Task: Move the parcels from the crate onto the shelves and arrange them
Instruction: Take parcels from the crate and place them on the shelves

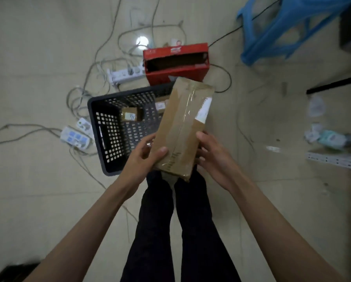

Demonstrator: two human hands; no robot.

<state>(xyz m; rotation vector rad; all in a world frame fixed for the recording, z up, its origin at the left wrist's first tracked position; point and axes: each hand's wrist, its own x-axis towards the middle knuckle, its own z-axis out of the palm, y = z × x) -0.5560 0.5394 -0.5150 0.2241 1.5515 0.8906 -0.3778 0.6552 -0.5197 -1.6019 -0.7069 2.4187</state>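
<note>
Head view, looking straight down at the floor. At far left lie tangled cables (93,64) and a power strip (77,137). Beside them stands the dark perforated crate (107,127), in which a small parcel (131,113) with a white label rests on the bottom; a second one seems to lie against the far wall, though the held parcel hides most of it. The left hand (144,157) grips the near left corner of a long brown parcel (182,127), thumb on the top face, fingers curled beneath. This parcel (wrapped in brown paper and sealed with glossy clear tape) is held tilted above the crate's right edge and the person's legs, clear of the crate. The right hand (213,157) clasps its right edge, thumb on top and fingers under. Behind it sits an open red box (175,64); at far right a blue stool (288,27) and part of a pale metal shelf (333,159) appear.

Handling: the parcel looks stiff and fairly light, keeping its shape while held only at one end. The tape is probably slippery, so a hold on the paper edges, or one hand under the middle, should be steadier.
</note>
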